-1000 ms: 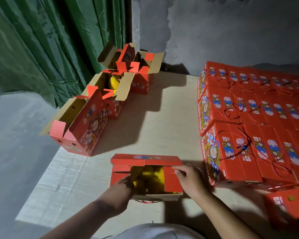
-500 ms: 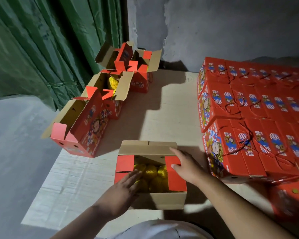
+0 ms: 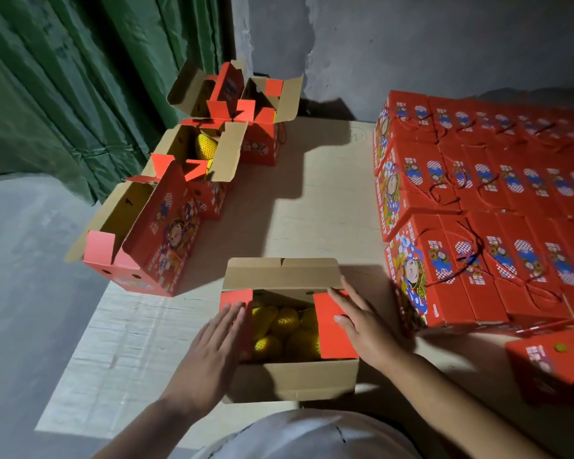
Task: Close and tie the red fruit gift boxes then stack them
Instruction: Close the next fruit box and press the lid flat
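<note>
Directly below my view, near the front edge of the counter [image 3: 312, 200], I see the open box [image 3: 289, 376] with its two long brown flaps folded outward and its two short red end flaps tipped in over the fruit. My left hand [image 3: 209, 352] lies flat with straight fingers against the left red flap [image 3: 236, 306], grasping nothing, and my right hand [image 3: 365, 323] rests just as flat on the right red flap [image 3: 332, 329], fingers spread and released. Between the flaps I can see the yellow fruit [image 3: 282, 329], each piece in a foam net. To my left, three more unclosed boxes run in a line toward the wall: the nearest open box [image 3: 153, 246] shows a cartoon child's face printed on its raised red flap, the middle open box [image 3: 206, 167] holds more netted yellow fruit, and the far open box [image 3: 246, 104] stands closest to the wall. To my right sits the stack of closed boxes [image 3: 478, 207], packed tight in rows, each tied with a dark red cord [image 3: 468, 256] across its top. Their ends carry the same cartoon face, with yellow lettering beside it that reads roughly "FRESH FRUIT", though I cannot make out every letter; the tops carry blue and checkered patches with writing too small to read. One more red box [image 3: 550, 366] lies blurred at the right edge, lower than the stack. Green curtain [image 3: 80, 77] hangs at the left.
</note>
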The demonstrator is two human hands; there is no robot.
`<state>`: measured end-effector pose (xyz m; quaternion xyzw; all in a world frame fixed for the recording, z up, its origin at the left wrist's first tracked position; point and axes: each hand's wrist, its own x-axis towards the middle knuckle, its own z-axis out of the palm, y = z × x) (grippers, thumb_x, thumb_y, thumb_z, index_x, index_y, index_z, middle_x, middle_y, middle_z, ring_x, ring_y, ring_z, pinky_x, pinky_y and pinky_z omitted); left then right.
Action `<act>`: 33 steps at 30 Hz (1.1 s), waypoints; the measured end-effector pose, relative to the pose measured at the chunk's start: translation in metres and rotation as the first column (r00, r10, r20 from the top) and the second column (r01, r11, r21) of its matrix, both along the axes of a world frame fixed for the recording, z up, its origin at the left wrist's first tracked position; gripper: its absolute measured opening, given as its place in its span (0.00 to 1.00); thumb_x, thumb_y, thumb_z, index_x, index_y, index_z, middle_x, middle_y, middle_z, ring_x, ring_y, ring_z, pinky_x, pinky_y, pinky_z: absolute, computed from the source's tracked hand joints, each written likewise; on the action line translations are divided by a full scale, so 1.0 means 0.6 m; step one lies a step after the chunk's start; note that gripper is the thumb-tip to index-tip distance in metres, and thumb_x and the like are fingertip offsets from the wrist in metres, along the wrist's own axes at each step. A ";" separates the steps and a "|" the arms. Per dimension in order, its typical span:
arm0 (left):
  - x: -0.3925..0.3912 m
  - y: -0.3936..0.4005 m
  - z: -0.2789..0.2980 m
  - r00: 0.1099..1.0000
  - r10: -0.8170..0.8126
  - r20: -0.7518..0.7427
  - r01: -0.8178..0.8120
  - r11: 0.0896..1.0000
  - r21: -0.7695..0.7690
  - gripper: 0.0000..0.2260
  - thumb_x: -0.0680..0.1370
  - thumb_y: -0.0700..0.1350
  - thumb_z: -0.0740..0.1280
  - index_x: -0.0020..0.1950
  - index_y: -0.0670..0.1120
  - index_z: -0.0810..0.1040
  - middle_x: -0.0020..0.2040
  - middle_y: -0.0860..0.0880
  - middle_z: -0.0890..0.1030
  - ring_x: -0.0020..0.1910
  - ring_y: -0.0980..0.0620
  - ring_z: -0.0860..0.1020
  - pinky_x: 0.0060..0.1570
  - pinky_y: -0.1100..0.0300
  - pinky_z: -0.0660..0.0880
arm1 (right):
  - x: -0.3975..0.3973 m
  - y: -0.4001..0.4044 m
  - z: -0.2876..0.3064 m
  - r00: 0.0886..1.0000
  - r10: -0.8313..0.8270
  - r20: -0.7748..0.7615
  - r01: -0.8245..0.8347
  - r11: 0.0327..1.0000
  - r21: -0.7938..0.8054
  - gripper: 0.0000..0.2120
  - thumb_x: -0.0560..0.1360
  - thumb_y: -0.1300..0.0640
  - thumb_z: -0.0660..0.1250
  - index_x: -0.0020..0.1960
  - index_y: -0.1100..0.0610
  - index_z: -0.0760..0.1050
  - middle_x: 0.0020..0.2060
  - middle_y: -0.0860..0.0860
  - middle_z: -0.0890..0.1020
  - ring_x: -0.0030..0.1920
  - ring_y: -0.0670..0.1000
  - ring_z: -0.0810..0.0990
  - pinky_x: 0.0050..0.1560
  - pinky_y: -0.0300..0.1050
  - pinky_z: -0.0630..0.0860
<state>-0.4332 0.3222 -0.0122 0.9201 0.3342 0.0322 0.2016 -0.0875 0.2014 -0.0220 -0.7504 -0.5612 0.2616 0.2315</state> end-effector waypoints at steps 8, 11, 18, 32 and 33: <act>-0.036 0.016 -0.007 0.990 -0.103 -0.093 0.097 0.993 -0.062 0.32 0.85 0.68 0.45 0.84 0.60 0.35 0.84 0.60 0.36 0.83 0.57 0.37 0.82 0.53 0.47 | 0.009 -0.058 0.006 0.981 0.167 0.100 -0.166 0.986 -0.017 0.37 0.79 0.74 0.58 0.82 0.47 0.64 0.83 0.37 0.52 0.81 0.42 0.56 0.79 0.40 0.60; -0.062 0.028 -0.010 0.986 -0.151 -0.073 0.148 0.988 -0.046 0.30 0.85 0.51 0.49 0.85 0.57 0.41 0.85 0.58 0.42 0.84 0.54 0.43 0.79 0.52 0.52 | 0.024 -0.078 0.007 0.943 0.279 0.181 -0.253 0.955 -0.152 0.43 0.76 0.75 0.55 0.84 0.44 0.54 0.83 0.36 0.45 0.82 0.46 0.54 0.81 0.42 0.55; -0.073 0.036 -0.031 0.970 -0.160 -0.185 0.164 0.987 0.006 0.47 0.80 0.54 0.70 0.85 0.55 0.38 0.85 0.57 0.39 0.84 0.55 0.40 0.80 0.57 0.51 | 0.034 -0.091 0.006 0.891 0.401 0.212 -0.342 0.901 -0.267 0.45 0.79 0.54 0.68 0.84 0.44 0.42 0.82 0.37 0.34 0.84 0.47 0.47 0.82 0.44 0.52; -0.083 0.049 -0.020 0.959 -0.219 -0.180 0.216 0.976 -0.034 0.42 0.81 0.68 0.59 0.84 0.57 0.37 0.84 0.59 0.37 0.83 0.57 0.39 0.79 0.49 0.60 | 0.018 -0.103 0.026 0.945 0.303 0.125 -0.278 0.943 -0.184 0.43 0.80 0.59 0.68 0.85 0.41 0.46 0.81 0.33 0.38 0.82 0.39 0.49 0.80 0.38 0.51; -0.083 0.049 -0.015 0.960 -0.225 -0.168 0.221 0.974 -0.042 0.40 0.81 0.70 0.54 0.84 0.58 0.36 0.84 0.60 0.37 0.83 0.58 0.39 0.80 0.49 0.59 | 0.020 -0.102 0.027 0.943 0.309 0.128 -0.284 0.942 -0.178 0.42 0.81 0.60 0.67 0.85 0.42 0.47 0.82 0.33 0.39 0.82 0.39 0.49 0.81 0.39 0.53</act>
